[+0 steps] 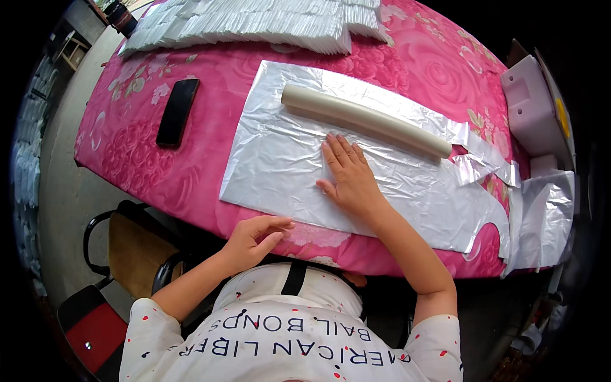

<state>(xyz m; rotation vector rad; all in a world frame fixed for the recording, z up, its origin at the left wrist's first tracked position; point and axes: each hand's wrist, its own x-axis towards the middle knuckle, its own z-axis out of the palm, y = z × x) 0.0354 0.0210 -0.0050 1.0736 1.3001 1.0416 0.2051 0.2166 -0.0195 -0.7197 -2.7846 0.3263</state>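
The right hand (pixel 351 175) lies flat, palm down, on silvery film (pixel 273 162) spread over the pink tablecloth (pixel 137 159); the left hand (pixel 254 240) (empty, loosely curled) is near its close edge. The beige tube (pixel 366 121) on it could roll if the film were tugged.

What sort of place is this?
Probably a small plastic-bag workshop: overlapping stacks of thin white plastic sheets lie across the far side of the pink rose-print tablecloth, and a shiny, silvery-white plastic sheet lies nearer, under a long beige tube.
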